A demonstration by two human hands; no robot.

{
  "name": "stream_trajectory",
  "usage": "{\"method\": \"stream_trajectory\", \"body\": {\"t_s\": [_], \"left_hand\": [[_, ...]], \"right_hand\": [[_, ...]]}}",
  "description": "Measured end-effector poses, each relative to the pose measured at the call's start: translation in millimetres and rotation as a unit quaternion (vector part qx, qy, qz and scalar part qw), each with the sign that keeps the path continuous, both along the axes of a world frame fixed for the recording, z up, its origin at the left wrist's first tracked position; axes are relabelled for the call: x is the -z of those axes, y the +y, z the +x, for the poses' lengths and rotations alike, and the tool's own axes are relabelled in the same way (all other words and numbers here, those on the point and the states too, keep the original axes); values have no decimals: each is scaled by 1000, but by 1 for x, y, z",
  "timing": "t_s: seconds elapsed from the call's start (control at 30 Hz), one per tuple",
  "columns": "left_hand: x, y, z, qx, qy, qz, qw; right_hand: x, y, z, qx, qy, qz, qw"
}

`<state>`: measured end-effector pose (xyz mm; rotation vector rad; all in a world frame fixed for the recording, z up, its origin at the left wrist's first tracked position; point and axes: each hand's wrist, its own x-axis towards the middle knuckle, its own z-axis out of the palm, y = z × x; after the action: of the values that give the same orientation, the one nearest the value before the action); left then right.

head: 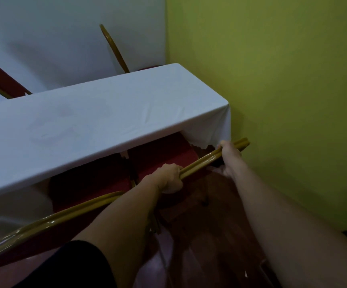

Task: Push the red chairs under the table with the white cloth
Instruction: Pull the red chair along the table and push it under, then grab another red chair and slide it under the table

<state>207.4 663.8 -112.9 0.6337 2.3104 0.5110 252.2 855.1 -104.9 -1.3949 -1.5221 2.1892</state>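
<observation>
Gripping the gold top rail [197,163] of the nearer red chair [164,156], both hands were clenched around it: the left hand [169,178] closed over the rail's middle stretch, the right hand [229,154] wrapped near its far end, close beside the green wall [282,80]. The likeliest trouble looked to be the hanging hem of the white cloth [208,132], which draped just above the right hand's fingers [223,144]; a push straight in could have dragged the cloth or pinched knuckles against the table [85,125] edge. The wall-side end of the rail also seemed liable to scrape the wall if the chair swung right. That chair's red seat already lay partly beneath the table, beyond and below the fingers. A second red chair [43,231] stood just to the left, its gold rail passing under the left forearm, its seat likewise partly under the table.
</observation>
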Motion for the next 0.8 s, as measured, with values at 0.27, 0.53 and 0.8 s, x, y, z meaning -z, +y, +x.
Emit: {"method": "stream_trajectory", "body": {"t_s": [0.27, 0.53, 0.8], "left_hand": [[-21, -73, 18, -7, 65, 26, 998], [-84, -202, -12, -51, 92, 44, 993], [-114, -439, -66, -148, 108, 42, 982]], "right_hand": [[-34, -9, 26, -112, -242, 441, 857], [-87, -126, -19, -301, -235, 514, 768], [-102, -371, -108, -435, -91, 500, 743]]}}
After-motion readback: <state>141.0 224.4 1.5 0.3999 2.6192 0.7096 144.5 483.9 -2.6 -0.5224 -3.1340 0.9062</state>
